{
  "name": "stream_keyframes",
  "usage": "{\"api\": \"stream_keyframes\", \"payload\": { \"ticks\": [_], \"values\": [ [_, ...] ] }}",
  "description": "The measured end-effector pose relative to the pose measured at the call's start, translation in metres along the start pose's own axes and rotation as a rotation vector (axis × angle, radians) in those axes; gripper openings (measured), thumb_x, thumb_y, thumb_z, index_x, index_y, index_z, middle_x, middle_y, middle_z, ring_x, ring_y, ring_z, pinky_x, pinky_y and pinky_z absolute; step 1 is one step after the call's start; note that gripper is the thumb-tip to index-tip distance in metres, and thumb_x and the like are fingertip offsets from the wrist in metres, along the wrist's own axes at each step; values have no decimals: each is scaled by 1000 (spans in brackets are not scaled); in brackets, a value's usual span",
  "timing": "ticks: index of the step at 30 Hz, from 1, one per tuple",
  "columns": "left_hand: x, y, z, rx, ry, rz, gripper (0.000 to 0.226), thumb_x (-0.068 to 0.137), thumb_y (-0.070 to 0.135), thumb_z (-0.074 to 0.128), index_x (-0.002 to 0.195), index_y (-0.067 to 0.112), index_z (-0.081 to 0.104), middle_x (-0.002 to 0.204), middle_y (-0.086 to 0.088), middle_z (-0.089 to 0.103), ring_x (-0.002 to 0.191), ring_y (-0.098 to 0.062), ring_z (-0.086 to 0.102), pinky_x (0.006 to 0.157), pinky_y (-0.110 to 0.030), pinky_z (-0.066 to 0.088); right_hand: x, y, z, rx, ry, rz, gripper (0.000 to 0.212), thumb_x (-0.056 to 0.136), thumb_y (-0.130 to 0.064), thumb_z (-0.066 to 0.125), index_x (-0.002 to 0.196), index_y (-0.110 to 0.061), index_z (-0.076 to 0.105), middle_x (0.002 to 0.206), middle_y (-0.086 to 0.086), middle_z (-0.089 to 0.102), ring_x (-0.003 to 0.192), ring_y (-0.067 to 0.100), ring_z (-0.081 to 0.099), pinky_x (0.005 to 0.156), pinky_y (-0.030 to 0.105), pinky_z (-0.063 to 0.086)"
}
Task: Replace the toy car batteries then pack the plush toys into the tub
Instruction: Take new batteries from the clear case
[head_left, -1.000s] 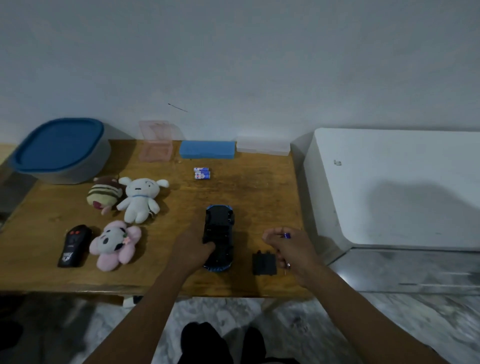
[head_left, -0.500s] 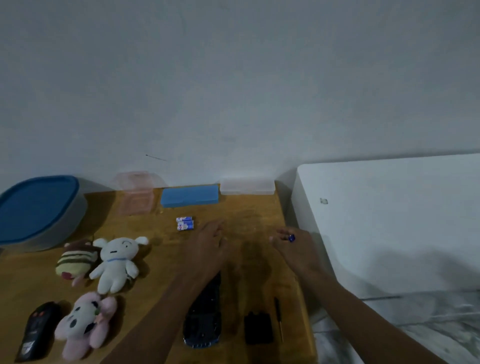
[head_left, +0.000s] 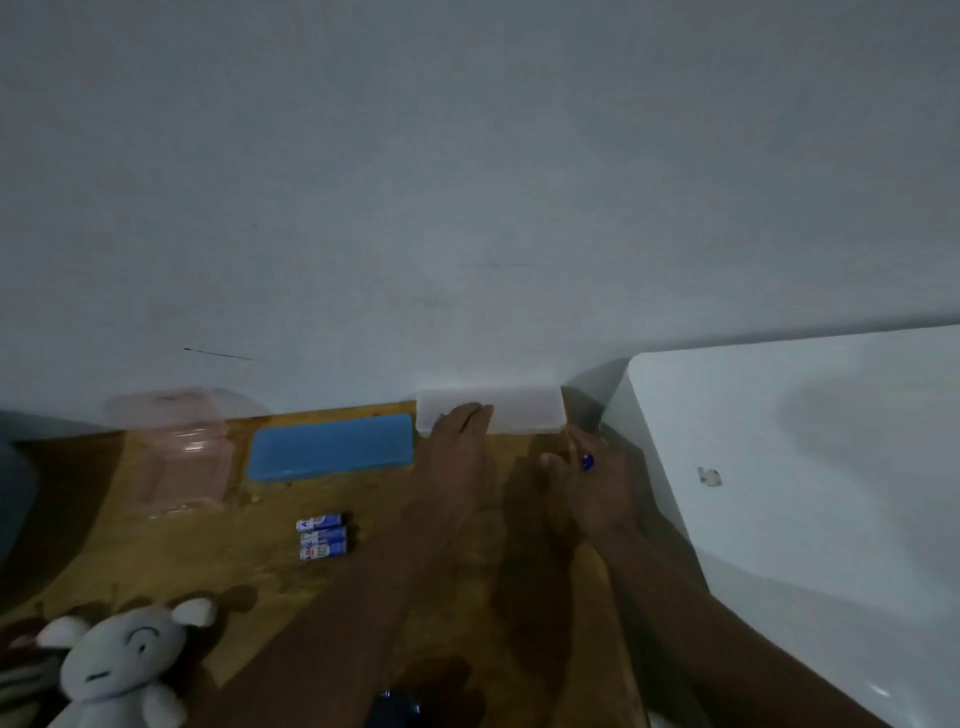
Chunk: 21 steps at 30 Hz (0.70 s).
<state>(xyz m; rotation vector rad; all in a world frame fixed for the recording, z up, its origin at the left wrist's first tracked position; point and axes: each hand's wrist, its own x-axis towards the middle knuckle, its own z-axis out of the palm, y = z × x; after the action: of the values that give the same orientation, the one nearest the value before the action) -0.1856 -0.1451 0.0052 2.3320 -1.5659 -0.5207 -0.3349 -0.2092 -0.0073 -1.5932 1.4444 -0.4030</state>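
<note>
A white plush (head_left: 117, 670) lies at the tabletop's (head_left: 270, 577) near left and batteries (head_left: 322, 536) lie farther back. Our left hand (head_left: 457, 457) stretches straight fingers over a pale box (head_left: 524, 410). Our right hand (head_left: 597, 493) curls around a small blue object (head_left: 587, 461).

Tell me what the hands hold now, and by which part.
The right hand pinches a small blue object; by which part cannot be told. The left hand holds nothing.

One wide-angle camera, worn on the head, faces forward and barely downward. The wall (head_left: 467, 182) fills the frame from 9 through 12 to 3 o'clock. The wooden table (head_left: 249, 551) lies close below, toward 6 and 7 o'clock.
</note>
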Motion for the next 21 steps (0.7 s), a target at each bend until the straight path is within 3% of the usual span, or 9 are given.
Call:
{"api": "stream_keyframes", "payload": {
  "ticks": [4, 9, 13, 17, 21],
  "values": [
    [34, -7, 2, 152, -103, 65, 61, 100, 10, 43, 153, 13, 15, 162, -4, 11, 149, -20, 9, 119, -29, 5, 26, 0, 9, 30, 107, 35, 18, 91, -26, 64, 102, -12, 65, 95, -1, 64, 90, 15, 62, 82, 22, 43],
    [47, -14, 7, 335, -168, 128, 58, 99, 5, 42, 152, 9, 17, 160, -11, 15, 148, -27, 12, 118, -40, 27, 45, 7, 20, 18, 159, 28, 27, 86, -32, 68, 103, -11, 68, 101, 3, 69, 88, 16, 61, 84, 26, 45],
    [49, -9, 0, 511, -182, 216, 60, 97, 0, 45, 150, 0, 17, 153, -23, 23, 143, -37, 21, 111, -42, 36, 51, 8, 27, 37, 226, 52, 30, 84, -34, 70, 104, -12, 70, 103, 6, 71, 93, 24, 67, 89, 37, 52],
    [54, 6, 3, 763, -207, 288, 57, 93, -3, 51, 142, -14, 24, 142, -39, 34, 131, -49, 39, 105, -47, 41, 49, 7, 26, 53, 251, 27, 30, 84, -32, 71, 106, -11, 70, 106, 6, 71, 92, 22, 65, 90, 36, 51],
    [59, 16, 9, 908, -211, 345, 51, 89, -2, 58, 132, -20, 34, 130, -44, 45, 116, -53, 53, 103, -53, 42, 49, 9, 25, 27, 256, -1, 27, 85, -28, 69, 105, -10, 71, 105, 7, 72, 92, 24, 66, 87, 34, 52]
  ]
}}
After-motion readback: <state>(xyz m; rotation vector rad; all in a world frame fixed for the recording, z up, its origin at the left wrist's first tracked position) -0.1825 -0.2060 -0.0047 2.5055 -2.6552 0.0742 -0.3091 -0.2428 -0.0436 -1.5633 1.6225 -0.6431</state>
